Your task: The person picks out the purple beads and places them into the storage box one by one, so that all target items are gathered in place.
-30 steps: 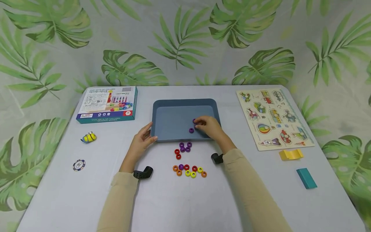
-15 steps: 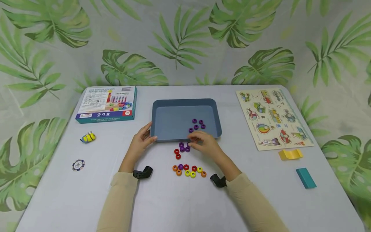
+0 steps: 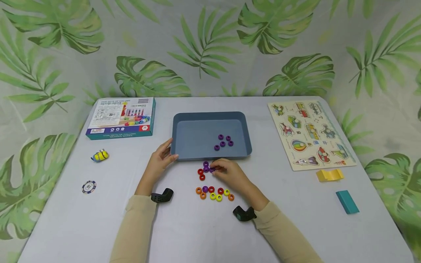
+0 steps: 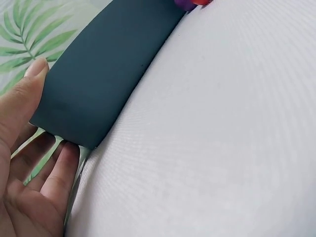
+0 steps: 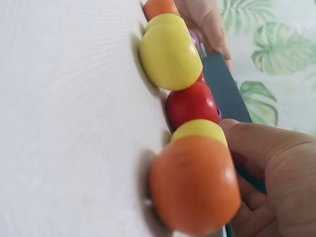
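Observation:
My left hand (image 3: 158, 157) holds the near left corner of a blue-grey tray (image 3: 194, 137), its thumb at the front wall and its fingers along the left side. In the left wrist view the fingertips touch the tray's end. At the front edge of the tray, my right hand (image 3: 231, 173) pinches a purple bead (image 3: 212, 170) between thumb and fingertips. Beside it lie two more purple beads (image 3: 205, 164) and two red beads (image 3: 200, 171). Inside the tray, several purple beads (image 3: 222, 144) sit toward the right. The right palm is hidden in the head view.
Closer to me is a row of orange, red, purple and yellow beads (image 3: 213, 196). A boxed bead set (image 3: 121, 118), a toy bee (image 3: 100, 156) and a poker chip (image 3: 89, 187) lie left. On the right are a picture puzzle board (image 3: 309, 135), a yellow block (image 3: 330, 175) and a teal block (image 3: 347, 202).
My right hand has moved from inside the tray toward me to the purple beads in front of it, leaving several purple beads in the tray. The left hand stays at its corner.

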Tool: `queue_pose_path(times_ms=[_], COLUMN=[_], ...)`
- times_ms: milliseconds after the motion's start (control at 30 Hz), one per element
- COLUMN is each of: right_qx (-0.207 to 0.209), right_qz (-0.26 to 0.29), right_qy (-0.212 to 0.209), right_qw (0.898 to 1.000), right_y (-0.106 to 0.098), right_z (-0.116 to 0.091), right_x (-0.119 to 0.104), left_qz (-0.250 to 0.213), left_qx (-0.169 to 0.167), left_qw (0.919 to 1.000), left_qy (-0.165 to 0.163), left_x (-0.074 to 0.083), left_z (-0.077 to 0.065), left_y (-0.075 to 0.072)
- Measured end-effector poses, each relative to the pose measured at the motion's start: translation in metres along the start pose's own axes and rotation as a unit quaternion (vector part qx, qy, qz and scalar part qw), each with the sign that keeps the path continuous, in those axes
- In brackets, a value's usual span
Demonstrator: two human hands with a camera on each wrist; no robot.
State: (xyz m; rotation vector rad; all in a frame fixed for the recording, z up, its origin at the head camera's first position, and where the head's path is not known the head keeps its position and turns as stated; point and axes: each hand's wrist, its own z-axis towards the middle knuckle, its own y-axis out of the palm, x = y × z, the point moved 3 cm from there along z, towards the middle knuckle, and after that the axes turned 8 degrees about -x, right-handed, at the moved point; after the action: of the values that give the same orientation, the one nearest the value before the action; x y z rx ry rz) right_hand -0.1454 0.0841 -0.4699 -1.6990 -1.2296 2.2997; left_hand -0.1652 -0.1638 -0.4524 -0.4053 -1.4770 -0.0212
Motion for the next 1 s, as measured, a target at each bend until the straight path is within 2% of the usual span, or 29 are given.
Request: queue_pose_path(times_ms=[267, 433, 500, 667, 767, 867, 1000], right_qx=[-0.017, 0.014, 0.037, 0.068, 0.064, 0.041, 0.002], right_qz=[-0.065, -0.027, 0.001, 0.028, 0.042, 0.046, 0.032], right_qy=[0.018, 0.014, -0.004, -0.043, -0.016, 0.034, 0.083], right_qw=[0.998, 0.999, 0.999, 0.996, 0.997, 0.998, 0.996], right_y=[0.006, -0.004, -0.013, -0.042, -0.057, -0.067, -0.072], right_z=[0.0, 0.0, 0.003, 0.018, 0.028, 0.036, 0.042], right_x=[-0.004, -0.014, -0.019, -0.022, -0.014, 0.0, 0.019], left_qz=[-0.002, -0.001, -0.005, -0.022, -0.026, -0.027, -0.017], left_qx=[0.001, -0.002, -0.004, -0.008, -0.008, -0.005, -0.005], left_qw=[1.0, 1.0, 1.0, 0.9997, 0.9996, 0.9995, 0.9996], left_qy=[-0.008, 0.002, 0.003, -0.005, -0.008, -0.016, -0.023], left_x=[0.0, 0.001, 0.002, 0.004, 0.004, 0.003, -0.012], left_z=[-0.001, -0.001, -0.001, -0.001, -0.001, -0.001, 0.002], left_y=[0.0, 0.0, 0.001, 0.001, 0.001, 0.001, -0.002])
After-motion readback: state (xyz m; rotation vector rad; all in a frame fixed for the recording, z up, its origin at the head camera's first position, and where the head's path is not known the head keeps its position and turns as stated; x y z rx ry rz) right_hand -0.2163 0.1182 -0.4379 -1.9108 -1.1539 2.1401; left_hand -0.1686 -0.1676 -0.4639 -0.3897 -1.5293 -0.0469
